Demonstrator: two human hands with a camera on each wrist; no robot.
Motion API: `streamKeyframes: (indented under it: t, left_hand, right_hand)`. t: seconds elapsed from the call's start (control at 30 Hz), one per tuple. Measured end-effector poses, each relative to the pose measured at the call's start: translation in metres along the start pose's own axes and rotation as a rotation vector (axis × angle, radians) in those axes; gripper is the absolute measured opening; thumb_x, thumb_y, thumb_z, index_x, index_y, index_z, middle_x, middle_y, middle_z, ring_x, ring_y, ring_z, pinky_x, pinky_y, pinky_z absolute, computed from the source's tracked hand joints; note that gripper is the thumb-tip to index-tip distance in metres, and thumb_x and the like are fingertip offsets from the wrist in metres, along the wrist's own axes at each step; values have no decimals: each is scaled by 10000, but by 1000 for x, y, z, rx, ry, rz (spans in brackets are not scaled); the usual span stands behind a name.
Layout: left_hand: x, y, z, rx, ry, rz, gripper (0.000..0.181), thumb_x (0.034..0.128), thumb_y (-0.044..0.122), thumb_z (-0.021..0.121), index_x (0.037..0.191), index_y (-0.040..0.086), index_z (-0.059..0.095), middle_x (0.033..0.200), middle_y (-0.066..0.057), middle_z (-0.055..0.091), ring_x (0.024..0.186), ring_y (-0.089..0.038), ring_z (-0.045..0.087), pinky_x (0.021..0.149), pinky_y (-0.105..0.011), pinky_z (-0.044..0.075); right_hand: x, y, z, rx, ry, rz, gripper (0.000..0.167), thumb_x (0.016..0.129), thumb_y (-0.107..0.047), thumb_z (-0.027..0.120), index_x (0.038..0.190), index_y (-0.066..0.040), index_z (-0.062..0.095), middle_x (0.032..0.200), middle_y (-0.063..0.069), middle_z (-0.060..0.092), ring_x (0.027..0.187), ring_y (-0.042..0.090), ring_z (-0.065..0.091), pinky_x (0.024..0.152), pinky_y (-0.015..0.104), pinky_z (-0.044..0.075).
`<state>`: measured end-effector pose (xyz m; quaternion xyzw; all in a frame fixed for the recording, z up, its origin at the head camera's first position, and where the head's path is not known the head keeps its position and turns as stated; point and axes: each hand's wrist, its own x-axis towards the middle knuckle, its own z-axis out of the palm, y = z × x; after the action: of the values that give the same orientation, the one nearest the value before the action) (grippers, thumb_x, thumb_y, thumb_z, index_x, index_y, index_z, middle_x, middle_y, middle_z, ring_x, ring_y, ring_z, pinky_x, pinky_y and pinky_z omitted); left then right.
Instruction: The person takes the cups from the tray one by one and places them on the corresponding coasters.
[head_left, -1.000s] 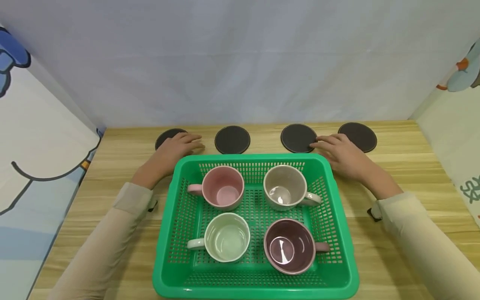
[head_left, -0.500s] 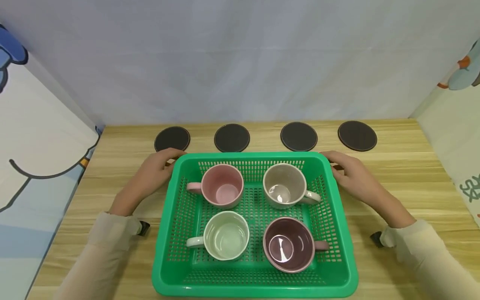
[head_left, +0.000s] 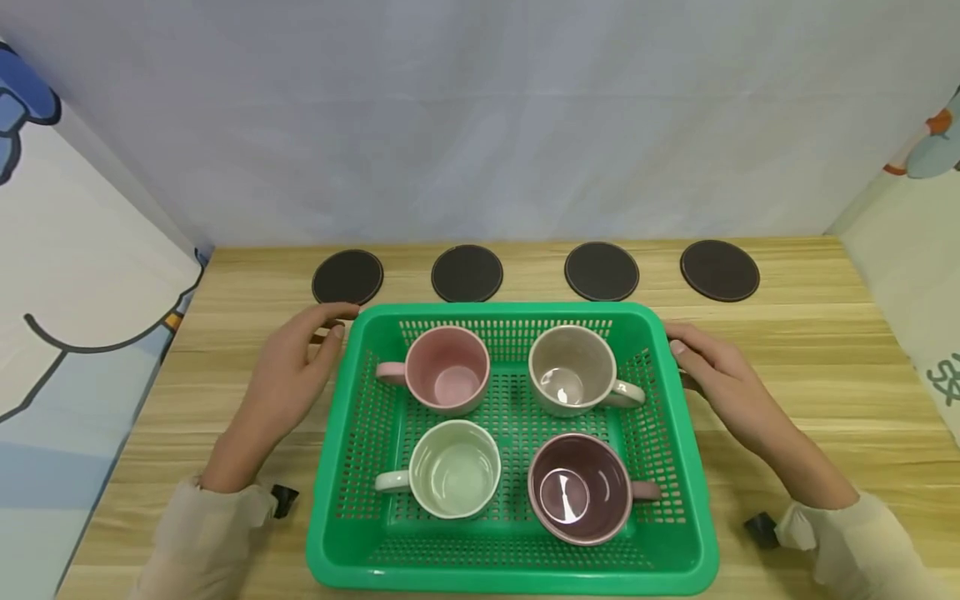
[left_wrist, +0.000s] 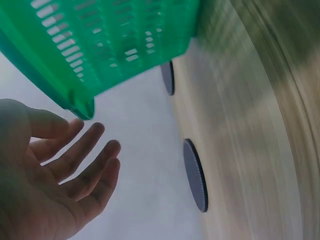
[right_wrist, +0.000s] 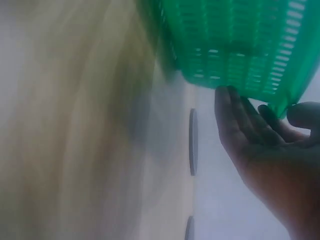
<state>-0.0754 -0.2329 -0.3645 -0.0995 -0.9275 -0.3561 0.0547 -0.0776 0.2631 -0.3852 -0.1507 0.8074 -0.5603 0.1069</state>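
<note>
A green plastic basket (head_left: 495, 310) stands on the wooden table with mugs upright inside. In its back row are a pink mug (head_left: 447, 367) and a beige mug (head_left: 572, 367); the front row has a pale green mug (head_left: 455, 469) and a mauve mug (head_left: 577, 492). By the back left corner is my left hand (head_left: 288, 375), fingers spread and slightly bent at the rim, gripping nothing. My right hand (head_left: 731, 392) lies along the back right side, its fingers extended; in the right wrist view they reach the basket's wall (right_wrist: 235, 55). Whether either hand presses the basket is unclear.
Behind the basket, round black coasters (head_left: 347, 277) form a row along the table's back edge, the rightmost coaster (head_left: 720, 270) beyond my right hand. A pale cloth (head_left: 480, 125) hangs behind the table. Printed panels (head_left: 90, 275) flank both sides.
Both hands have drawn back from beside the coasters toward me, down to the basket's back corners, then slightly apart from its sides. The basket and mugs have stayed in place.
</note>
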Motion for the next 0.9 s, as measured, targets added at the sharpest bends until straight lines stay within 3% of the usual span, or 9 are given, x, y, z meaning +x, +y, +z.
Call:
streamKeyframes:
  t: [0.13,0.23,0.37,0.5,0.73,0.9]
  left_hand:
    - [-5,7,1,18,59,62,291,1093,141,537,1358,92,647,1395,-115,636,1266,-319,604,930,-507,560]
    - [-7,11,5,41,109,140,260,1036,66,620,1286,76,691,1361,-120,633,1253,-311,587,888,-457,550]
    - [-8,15,11,58,154,237,247,969,5,690,1210,45,722,1309,-158,654,1237,-379,553,999,-516,461]
    - [-8,17,16,86,141,298,256,946,15,717,1201,36,717,1298,-171,659,1245,-418,516,1073,-584,393]
    - [-9,21,19,170,62,393,259,947,70,736,1205,90,722,1251,-112,675,1231,-364,513,1077,-554,405]
    - [-9,24,20,213,22,411,224,965,108,734,1189,112,732,1198,-62,712,1221,-313,571,1075,-547,436]
  right_hand:
    - [-7,-4,3,33,-17,36,459,1152,-236,394,1538,9,441,1322,-122,665,1122,21,702,920,203,605]
    - [-10,-5,5,30,-21,57,469,1145,-222,421,1561,-6,405,1293,-145,679,1094,32,712,903,212,609]
    - [-11,-5,8,70,-25,59,465,1143,-200,420,1555,15,388,1307,-119,668,1086,53,714,884,246,627]
    - [-12,-3,10,128,-25,55,450,1143,-188,415,1544,16,391,1304,-75,669,1084,67,715,872,266,638]
    - [-12,0,15,231,-8,54,425,1139,-167,424,1531,-4,419,1284,-52,680,1058,78,728,844,287,650]
    - [-13,0,17,257,7,61,427,1138,-170,429,1533,-6,424,1266,-45,686,1037,78,732,833,289,652]
